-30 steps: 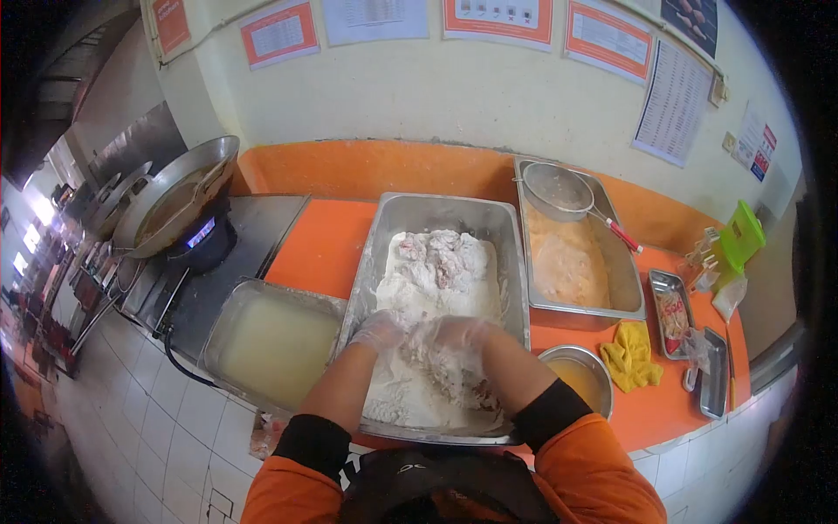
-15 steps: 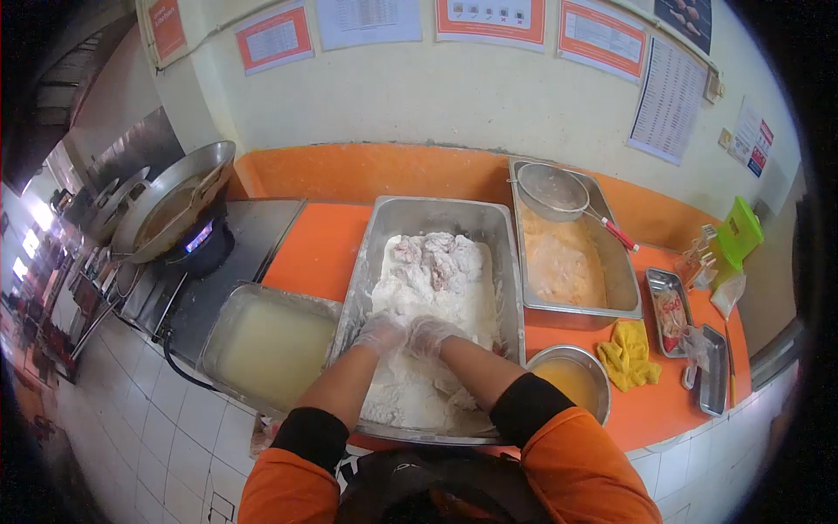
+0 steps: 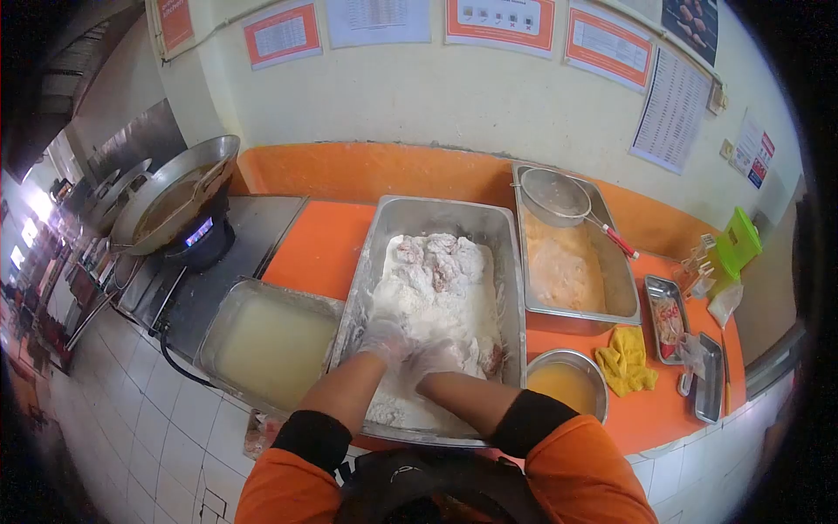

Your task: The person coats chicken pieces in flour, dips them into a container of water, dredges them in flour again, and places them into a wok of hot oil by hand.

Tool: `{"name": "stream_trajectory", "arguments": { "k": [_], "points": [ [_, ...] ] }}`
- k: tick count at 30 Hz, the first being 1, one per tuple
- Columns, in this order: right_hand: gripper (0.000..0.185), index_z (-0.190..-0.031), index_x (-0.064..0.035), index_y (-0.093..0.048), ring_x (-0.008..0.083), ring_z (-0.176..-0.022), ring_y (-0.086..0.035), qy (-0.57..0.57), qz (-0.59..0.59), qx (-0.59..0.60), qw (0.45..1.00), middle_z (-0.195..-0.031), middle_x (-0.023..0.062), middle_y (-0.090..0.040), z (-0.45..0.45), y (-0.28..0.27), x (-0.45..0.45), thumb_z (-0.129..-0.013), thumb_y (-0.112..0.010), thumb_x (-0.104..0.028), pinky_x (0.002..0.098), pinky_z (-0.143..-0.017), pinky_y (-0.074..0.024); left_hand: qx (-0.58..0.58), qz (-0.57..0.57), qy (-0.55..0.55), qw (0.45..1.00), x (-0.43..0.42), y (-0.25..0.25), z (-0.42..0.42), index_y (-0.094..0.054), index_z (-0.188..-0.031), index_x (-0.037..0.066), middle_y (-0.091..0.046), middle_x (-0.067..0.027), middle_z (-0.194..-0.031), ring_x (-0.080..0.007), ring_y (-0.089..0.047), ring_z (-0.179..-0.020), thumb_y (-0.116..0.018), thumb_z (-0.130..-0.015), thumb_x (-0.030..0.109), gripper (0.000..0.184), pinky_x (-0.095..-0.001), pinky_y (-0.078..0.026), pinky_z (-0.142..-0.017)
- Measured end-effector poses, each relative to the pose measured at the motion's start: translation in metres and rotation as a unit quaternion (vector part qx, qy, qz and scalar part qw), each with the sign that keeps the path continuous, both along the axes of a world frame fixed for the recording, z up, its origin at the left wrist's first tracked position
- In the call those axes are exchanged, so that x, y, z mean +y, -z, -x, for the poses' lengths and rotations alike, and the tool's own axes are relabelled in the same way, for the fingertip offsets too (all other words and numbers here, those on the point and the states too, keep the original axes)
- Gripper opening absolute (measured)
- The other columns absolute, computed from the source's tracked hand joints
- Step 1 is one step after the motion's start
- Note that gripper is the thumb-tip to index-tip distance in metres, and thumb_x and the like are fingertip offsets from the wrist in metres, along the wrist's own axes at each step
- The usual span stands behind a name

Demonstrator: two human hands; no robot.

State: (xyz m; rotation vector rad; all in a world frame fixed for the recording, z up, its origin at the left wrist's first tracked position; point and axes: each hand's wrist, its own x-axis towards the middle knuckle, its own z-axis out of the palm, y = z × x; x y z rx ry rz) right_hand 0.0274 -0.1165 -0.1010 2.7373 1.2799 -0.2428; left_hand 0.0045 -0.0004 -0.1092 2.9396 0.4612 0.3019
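Note:
A deep metal tray [image 3: 360,288] holds white flour [image 3: 403,301] with several flour-coated lumps, apparently chicken pieces [image 3: 441,259], heaped at its far end. My left hand [image 3: 385,341], in a clear plastic glove, is down in the flour left of the tray's middle. Close beside it, my right hand [image 3: 434,356], gloved the same way, dips into the flour too. Flour and blur hide the fingers of both hands, so I cannot see whether they grip anything. A reddish, partly coated piece [image 3: 491,356] shows near the tray's right wall.
Left stands a tray of cloudy liquid [image 3: 272,342], with a wok [image 3: 161,210] over a lit burner behind. On the right are a tray of orange powdery mix [image 3: 563,271] with a strainer [image 3: 556,194] on it, a bowl of yellow liquid [image 3: 563,384], and a yellow cloth [image 3: 625,360].
My right hand has shifted nearer to my body and deeper into the flour. The left hand has turned slightly and stays near the same spot. The view has tilted a little.

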Motion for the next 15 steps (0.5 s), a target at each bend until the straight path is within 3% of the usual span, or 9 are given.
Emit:
{"name": "stream_trajectory", "arguments": {
  "k": [2, 3, 4, 6, 7, 10, 12, 13, 15],
  "points": [
    [0.033, -0.093, -0.0098, -0.062, 0.0238, -0.087, -0.059, 0.106, -0.082, 0.126, 0.983, -0.095, 0.0087, -0.061, 0.004, 0.004, 0.003, -0.074, -0.050, -0.034, 0.0332, -0.070, -0.0458, 0.028, 0.037, 0.039, 0.998, 0.000, 0.011, 0.000, -0.056, -0.096, 0.004, -0.054, -0.0197, -0.102, -0.0303, -0.053, -0.095, -0.046, -0.077, 0.026, 0.031, -0.0390, -0.043, -0.080],
    [0.034, -0.094, -0.0098, -0.062, 0.0251, -0.089, -0.058, -0.067, 0.059, 0.073, 0.993, -0.097, 0.0095, -0.060, -0.002, 0.004, 0.006, -0.075, -0.047, -0.034, 0.0345, -0.073, -0.0452, 0.083, 0.069, 0.056, 0.993, 0.000, -0.009, -0.002, -0.055, -0.098, 0.004, -0.053, -0.0201, -0.104, -0.0305, -0.052, -0.097, -0.046, -0.077, 0.026, 0.032, -0.0392, -0.042, -0.081],
    [0.033, -0.093, -0.0092, -0.062, 0.0253, -0.088, -0.058, -0.030, 0.040, 0.088, 0.995, -0.096, 0.0099, -0.060, -0.007, -0.003, 0.008, -0.075, -0.047, -0.033, 0.0346, -0.074, -0.0449, 0.136, 0.099, 0.071, 0.983, 0.000, -0.021, -0.004, -0.054, -0.099, 0.004, -0.052, -0.0205, -0.107, -0.0308, -0.051, -0.099, -0.046, -0.077, 0.027, 0.033, -0.0393, -0.041, -0.082],
    [0.033, -0.093, -0.0080, -0.062, 0.0257, -0.088, -0.058, 0.041, 0.004, 0.122, 0.992, -0.095, 0.0107, -0.060, -0.016, -0.019, 0.008, -0.075, -0.046, -0.031, 0.0348, -0.076, -0.0444, 0.118, 0.162, 0.026, 0.979, 0.004, -0.020, -0.005, -0.051, -0.104, 0.001, -0.051, -0.0233, -0.105, -0.0350, -0.050, -0.099, -0.046, -0.078, 0.039, 0.046, -0.0388, -0.040, -0.083],
    [0.032, -0.093, -0.0069, -0.061, 0.0260, -0.088, -0.058, 0.008, 0.000, 0.128, 0.992, -0.095, 0.0111, -0.060, -0.023, -0.034, 0.005, -0.076, -0.046, -0.030, 0.0345, -0.076, -0.0444, 0.110, 0.195, 0.004, 0.975, 0.005, -0.018, -0.004, -0.049, -0.106, 0.000, -0.051, -0.0247, -0.105, -0.0371, -0.050, -0.099, -0.045, -0.078, 0.045, 0.053, -0.0386, -0.040, -0.084],
    [0.033, -0.096, -0.0043, -0.059, 0.0269, -0.087, -0.057, -0.086, 0.017, 0.106, 0.990, -0.095, 0.0124, -0.060, -0.055, -0.064, -0.011, -0.076, -0.046, -0.027, 0.0338, -0.076, -0.0441, 0.095, 0.128, -0.054, 0.986, -0.003, -0.047, 0.004, -0.051, -0.099, -0.001, -0.053, -0.0261, -0.098, -0.0374, -0.052, -0.094, -0.046, -0.078, 0.042, 0.048, -0.0397, -0.041, -0.081],
    [0.033, -0.098, -0.0033, -0.058, 0.0274, -0.087, -0.057, -0.138, 0.066, 0.040, 0.987, -0.096, 0.0133, -0.059, -0.078, -0.059, -0.015, -0.075, -0.047, -0.025, 0.0335, -0.076, -0.0438, 0.058, 0.045, -0.022, 0.997, -0.014, -0.065, 0.013, -0.051, -0.094, -0.001, -0.054, -0.0255, -0.093, -0.0365, -0.053, -0.091, -0.049, -0.077, 0.039, 0.044, -0.0405, -0.041, -0.079],
    [0.033, -0.098, -0.0040, -0.058, 0.0276, -0.087, -0.057, -0.143, 0.087, 0.062, 0.984, -0.096, 0.0133, -0.059, -0.084, -0.065, -0.016, -0.075, -0.048, -0.025, 0.0337, -0.076, -0.0438, 0.039, 0.003, -0.006, 0.999, -0.017, -0.070, 0.013, -0.051, -0.092, -0.001, -0.055, -0.0252, -0.091, -0.0360, -0.054, -0.090, -0.051, -0.076, 0.038, 0.042, -0.0408, -0.041, -0.078],
    [0.032, -0.098, -0.0054, -0.059, 0.0281, -0.086, -0.057, -0.152, 0.127, 0.104, 0.975, -0.096, 0.0135, -0.059, -0.094, -0.079, -0.018, -0.075, -0.049, -0.025, 0.0341, -0.075, -0.0438, 0.085, 0.127, 0.012, 0.988, -0.007, -0.057, 0.004, -0.050, -0.094, 0.000, -0.053, -0.0245, -0.097, -0.0340, -0.052, -0.094, -0.053, -0.074, 0.038, 0.043, -0.0400, -0.041, -0.080]
  ]
}}
